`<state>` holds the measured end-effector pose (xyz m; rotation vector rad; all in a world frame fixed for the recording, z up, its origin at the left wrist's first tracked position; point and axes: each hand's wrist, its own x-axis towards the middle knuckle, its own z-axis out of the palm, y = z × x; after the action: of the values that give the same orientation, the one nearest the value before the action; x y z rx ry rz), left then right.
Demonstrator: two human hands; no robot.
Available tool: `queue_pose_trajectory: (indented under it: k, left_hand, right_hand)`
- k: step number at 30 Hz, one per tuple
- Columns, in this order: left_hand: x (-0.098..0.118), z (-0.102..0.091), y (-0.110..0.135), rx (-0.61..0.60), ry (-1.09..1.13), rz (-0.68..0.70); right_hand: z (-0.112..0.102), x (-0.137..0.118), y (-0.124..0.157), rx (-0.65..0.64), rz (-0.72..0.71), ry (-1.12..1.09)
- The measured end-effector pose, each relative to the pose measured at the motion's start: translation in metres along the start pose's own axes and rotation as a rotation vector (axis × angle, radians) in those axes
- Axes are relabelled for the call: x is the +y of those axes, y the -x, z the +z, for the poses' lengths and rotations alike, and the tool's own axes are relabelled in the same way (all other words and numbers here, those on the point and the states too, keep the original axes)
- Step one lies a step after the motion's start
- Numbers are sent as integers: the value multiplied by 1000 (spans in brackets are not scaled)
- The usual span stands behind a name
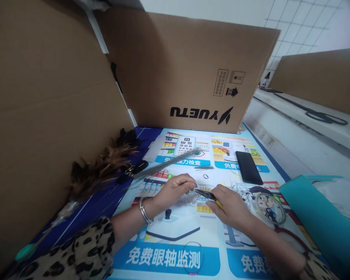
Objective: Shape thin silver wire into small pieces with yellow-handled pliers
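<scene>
My right hand (229,204) is closed round a pair of pliers (206,194) with dark jaws and yellow handles. The jaws point left and meet the fingertips of my left hand (179,188). That hand is pinched shut; what lies between its fingers is too small to make out, though thin wire (193,200) shows just below. Beyond my left hand lies a bundle of straight thin metal wires (172,161), with a few short wires (204,167) and a small dark ring (205,176) nearby.
A black phone (249,167) lies at the back right. Right of my hand are a round clear dish (270,209) and a teal folder (315,217). Brown feathers (96,167) line the left side. Cardboard panels (186,70) stand behind and to the left. A wire loop (193,256) lies in front.
</scene>
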<state>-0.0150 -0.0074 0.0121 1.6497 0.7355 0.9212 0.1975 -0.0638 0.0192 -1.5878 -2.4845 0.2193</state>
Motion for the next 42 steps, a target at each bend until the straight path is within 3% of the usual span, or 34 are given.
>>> queue_pose_trajectory:
  k: [14, 42]
  left_hand:
    - [2, 1, 0, 11, -98, 92]
    - [1, 5, 1, 90, -93, 44]
  right_hand:
    - [-2, -2, 0, -11, 3, -29]
    - [2, -2, 0, 18, 55, -75]
